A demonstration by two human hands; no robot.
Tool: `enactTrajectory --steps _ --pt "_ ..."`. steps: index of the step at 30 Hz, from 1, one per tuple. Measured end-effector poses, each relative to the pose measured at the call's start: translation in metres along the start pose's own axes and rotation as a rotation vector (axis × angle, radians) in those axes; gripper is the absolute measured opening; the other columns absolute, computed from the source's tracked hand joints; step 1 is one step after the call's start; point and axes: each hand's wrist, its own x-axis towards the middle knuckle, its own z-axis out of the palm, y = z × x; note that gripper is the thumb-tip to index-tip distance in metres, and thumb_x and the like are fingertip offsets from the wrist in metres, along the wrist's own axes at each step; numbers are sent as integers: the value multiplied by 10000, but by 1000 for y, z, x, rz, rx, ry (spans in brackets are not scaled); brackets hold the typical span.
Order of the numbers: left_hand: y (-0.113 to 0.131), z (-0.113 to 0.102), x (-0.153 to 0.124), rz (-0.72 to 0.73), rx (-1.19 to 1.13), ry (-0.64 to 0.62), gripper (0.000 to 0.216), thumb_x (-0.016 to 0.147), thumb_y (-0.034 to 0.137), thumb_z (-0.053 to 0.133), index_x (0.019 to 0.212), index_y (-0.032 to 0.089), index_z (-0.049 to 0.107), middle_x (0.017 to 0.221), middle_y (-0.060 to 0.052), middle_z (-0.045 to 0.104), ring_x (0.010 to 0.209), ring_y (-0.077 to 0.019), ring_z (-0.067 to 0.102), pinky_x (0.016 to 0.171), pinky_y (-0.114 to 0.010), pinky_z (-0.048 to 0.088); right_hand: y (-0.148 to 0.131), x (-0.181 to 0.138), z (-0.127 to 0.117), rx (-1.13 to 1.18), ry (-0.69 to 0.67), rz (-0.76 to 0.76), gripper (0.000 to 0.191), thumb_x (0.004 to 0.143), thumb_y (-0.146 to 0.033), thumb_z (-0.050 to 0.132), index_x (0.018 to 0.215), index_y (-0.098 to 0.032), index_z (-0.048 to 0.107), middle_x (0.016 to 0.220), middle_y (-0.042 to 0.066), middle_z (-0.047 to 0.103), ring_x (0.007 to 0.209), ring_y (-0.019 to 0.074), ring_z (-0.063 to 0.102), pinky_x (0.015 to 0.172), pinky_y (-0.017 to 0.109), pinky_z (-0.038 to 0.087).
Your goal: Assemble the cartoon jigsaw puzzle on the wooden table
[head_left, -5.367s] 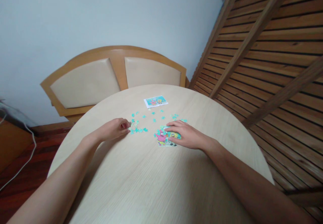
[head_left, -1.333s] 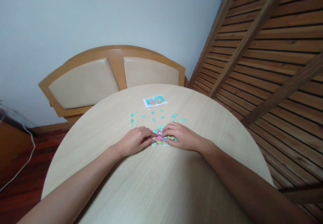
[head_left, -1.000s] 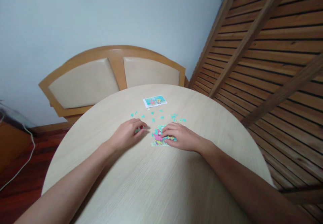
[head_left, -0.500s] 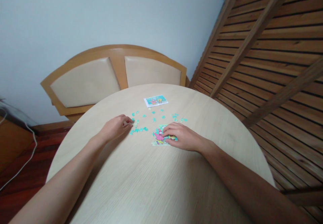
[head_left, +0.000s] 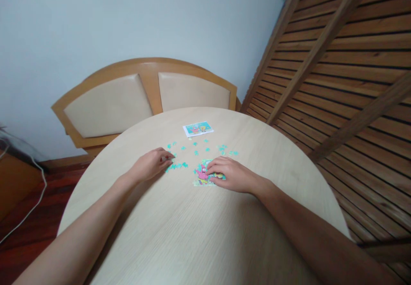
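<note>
My left hand (head_left: 154, 163) is over the left cluster of small teal jigsaw pieces (head_left: 180, 165). Its thumb and fingers are curved with a gap between them, the tips right at the pieces; I see nothing clearly held. A partly assembled jigsaw puzzle (head_left: 202, 175), with a pink starfish cartoon figure and some yellow, lies flat in front of me. Across its right side rests my right hand (head_left: 231, 174), fingers stretched and apart, hiding that part of the picture. More loose teal pieces (head_left: 196, 152) are scattered beyond both hands.
A folded reference picture (head_left: 198, 128) with cartoon figures lies toward the far side of the round wooden table (head_left: 180, 229). Another loose group of pieces (head_left: 222, 148) is behind my right hand. Beyond the table stand a padded headboard (head_left: 109, 103) and a slatted wooden panel (head_left: 321, 62).
My left hand has moved slightly right and its fingers now cover some of the loose pieces. My right hand has stayed in place on the puzzle.
</note>
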Motion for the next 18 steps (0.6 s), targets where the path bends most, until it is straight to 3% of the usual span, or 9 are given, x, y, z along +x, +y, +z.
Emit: enactTrajectory --steps 8,13,18 --pt "-1 -2 0 -21 -30 2 307 904 395 553 1056 209 745 1080 -89 709 836 -203 673 753 -306 508 0 -1 0 1 -2 2 198 922 -208 639 1100 -228 726 1117 73 735 1057 216 665 957 374 490" --pt "-4 -5 0 -56 28 82 345 912 438 546 1072 188 723 1109 -104 704 918 -233 668 798 -324 498 0 -1 0 5 5 2 187 918 -203 642 1084 -222 725 1105 75 734 1052 214 665 953 373 493" --pt "-10 -3 1 -126 67 43 320 898 418 536 1036 193 718 1007 -96 739 843 -223 670 728 -300 477 0 -1 0 7 1 0 191 915 -192 643 1087 -221 720 1114 75 730 1060 217 663 954 375 492"
